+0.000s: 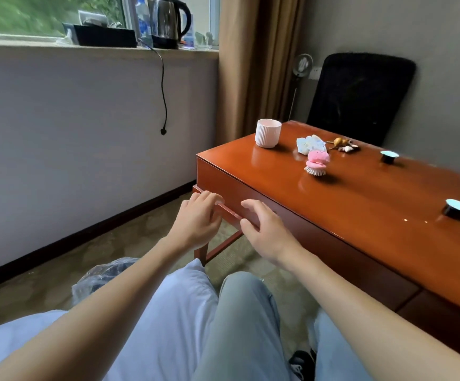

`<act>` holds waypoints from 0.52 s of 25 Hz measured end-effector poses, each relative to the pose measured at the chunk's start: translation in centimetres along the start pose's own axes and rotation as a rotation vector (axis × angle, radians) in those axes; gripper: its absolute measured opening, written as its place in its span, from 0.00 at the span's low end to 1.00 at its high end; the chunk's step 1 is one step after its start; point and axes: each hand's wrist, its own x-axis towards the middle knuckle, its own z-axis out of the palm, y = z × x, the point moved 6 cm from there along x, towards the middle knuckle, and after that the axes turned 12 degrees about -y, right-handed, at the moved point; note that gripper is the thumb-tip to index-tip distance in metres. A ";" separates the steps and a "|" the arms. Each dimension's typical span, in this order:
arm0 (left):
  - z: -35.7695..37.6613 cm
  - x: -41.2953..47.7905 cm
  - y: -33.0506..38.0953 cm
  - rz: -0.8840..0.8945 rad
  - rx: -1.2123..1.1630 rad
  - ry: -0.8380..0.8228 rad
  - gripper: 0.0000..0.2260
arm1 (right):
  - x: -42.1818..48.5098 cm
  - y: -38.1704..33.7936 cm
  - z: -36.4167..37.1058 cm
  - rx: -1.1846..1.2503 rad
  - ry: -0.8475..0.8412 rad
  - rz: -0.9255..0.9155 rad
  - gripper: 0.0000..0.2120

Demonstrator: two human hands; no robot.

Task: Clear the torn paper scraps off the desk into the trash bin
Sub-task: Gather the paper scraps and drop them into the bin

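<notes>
Searching the counter [333,215] for torn scraps gave little that was certain. A crumpled white-and-blue piece [310,144] lay right of the frame's centre, just beside a pink brush [316,162] and not far from a ribbed cup [268,132]. Two pale specks [404,220] sat near the right edge, too small to tell from glare. Two dark capsules [389,156] with teal tops stood further right, apart from the paper. Down at the lower left, a bag-lined shape on the floor, probably the trash bin [105,276], was half hidden behind the left forearm. The left grip [198,218] hung with fingers loosely curled at the counter's near lower rail and held nothing. The right grip [267,229] was spread wide in front of the counter's side panel, also empty. Neither touched any paper, so the step in hand looked like the reach before a pickup. Next, one grip would likely need to travel up and right over the polished top and close on the crumpled piece without nudging the brush. The load would then have to go down to the bin at lower left.
</notes>
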 end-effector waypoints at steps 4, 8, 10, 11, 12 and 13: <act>-1.5 0.9 3.6 0.066 -0.008 0.005 0.13 | -2.0 -1.1 -3.7 -0.129 0.083 -0.060 0.20; -3.2 2.3 6.4 0.101 0.022 -0.010 0.13 | -3.2 -1.3 -7.3 -0.160 0.158 -0.058 0.20; -3.5 3.3 7.6 0.116 0.017 -0.017 0.13 | -3.5 -0.7 -9.0 -0.176 0.184 -0.044 0.20; -3.4 3.8 8.1 0.128 0.015 -0.026 0.13 | -3.5 -0.3 -9.7 -0.184 0.189 -0.034 0.20; -3.2 4.2 8.7 0.141 0.013 -0.035 0.14 | -3.6 0.1 -10.4 -0.189 0.192 -0.023 0.20; -2.9 4.7 9.3 0.154 0.007 -0.045 0.14 | -3.6 0.6 -11.2 -0.193 0.200 -0.009 0.20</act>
